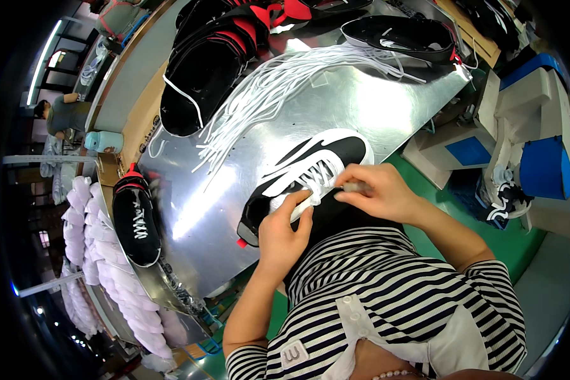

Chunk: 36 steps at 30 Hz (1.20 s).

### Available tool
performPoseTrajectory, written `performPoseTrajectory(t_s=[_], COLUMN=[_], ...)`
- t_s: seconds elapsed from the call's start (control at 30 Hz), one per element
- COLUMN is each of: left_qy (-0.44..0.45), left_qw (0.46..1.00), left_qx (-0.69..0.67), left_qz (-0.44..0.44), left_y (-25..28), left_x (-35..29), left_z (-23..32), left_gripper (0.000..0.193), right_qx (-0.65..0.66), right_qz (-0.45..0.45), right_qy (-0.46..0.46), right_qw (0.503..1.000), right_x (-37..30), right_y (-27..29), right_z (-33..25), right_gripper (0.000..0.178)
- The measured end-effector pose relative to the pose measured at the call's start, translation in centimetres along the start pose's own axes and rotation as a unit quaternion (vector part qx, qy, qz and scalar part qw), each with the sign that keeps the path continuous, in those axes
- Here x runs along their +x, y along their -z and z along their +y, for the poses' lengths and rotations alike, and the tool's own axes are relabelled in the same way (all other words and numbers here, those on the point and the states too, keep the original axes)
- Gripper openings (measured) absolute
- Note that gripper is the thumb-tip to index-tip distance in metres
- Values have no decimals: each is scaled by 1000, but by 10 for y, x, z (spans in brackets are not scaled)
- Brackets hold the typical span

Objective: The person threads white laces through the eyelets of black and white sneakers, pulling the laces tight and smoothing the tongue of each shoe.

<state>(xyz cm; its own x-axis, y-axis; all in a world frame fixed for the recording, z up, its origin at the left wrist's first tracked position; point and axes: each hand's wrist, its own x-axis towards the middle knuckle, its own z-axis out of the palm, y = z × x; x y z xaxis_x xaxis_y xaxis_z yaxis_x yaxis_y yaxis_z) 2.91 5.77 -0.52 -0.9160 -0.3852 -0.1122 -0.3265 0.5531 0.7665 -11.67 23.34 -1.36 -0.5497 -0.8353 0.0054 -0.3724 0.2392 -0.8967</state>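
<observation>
A black and white sneaker [347, 149] lies slanted on the near edge of the metal table, its toe to the far right and a red tab at its heel. White lace [316, 176] crisscrosses its upper. With thumb and forefinger, my left hand [284, 237] pinches the white tongue near the shoe's opening. My right hand [383, 193] is closed in a pinch beside the lacing, around a small beige piece [357, 187] whose kind I cannot make out. The fingers partly cover the upper lace holes.
Loose white laces [259, 95] spread over the metal table [202, 209]. Black shoes with red linings [199, 82] are stacked at the far left. A black shoe [399, 37] lies at the back right, and a laced one [136, 221] at the left edge. White-blue bins [519, 114] stand right.
</observation>
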Motion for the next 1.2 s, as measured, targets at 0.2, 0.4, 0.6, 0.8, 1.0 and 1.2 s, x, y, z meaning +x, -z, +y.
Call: performPoseTrajectory(t_s=[0.2, 0.4, 0.6, 0.8, 1.0, 1.2], left_qy=[-48, -94, -185, -109, 16, 96], left_qw=[985, 986, 970, 992, 992, 943], left_qx=[147, 124, 153, 61, -80, -244], left_qz=[-74, -51, 26, -11, -99, -206], left_y=[22, 27, 16, 14, 24, 42], left_x=[-2, -7, -2, -6, 2, 17], left_z=[8, -8, -3, -9, -11, -20], left_gripper=[21, 23, 32, 30, 24, 28], right_qx=[-55, -105, -171, -213, -239, -158], right_qz=[73, -70, -98, -161, -225, -179], right_qy=[167, 292, 333, 329, 318, 348], right_qw=[982, 948, 922, 906, 889, 907], right_x=[29, 35, 40, 50, 54, 54], right_y=[-17, -3, -1, 5, 7, 13], right_z=[47, 26, 28, 20, 24, 36], right_gripper=[25, 25, 24, 26, 31, 33])
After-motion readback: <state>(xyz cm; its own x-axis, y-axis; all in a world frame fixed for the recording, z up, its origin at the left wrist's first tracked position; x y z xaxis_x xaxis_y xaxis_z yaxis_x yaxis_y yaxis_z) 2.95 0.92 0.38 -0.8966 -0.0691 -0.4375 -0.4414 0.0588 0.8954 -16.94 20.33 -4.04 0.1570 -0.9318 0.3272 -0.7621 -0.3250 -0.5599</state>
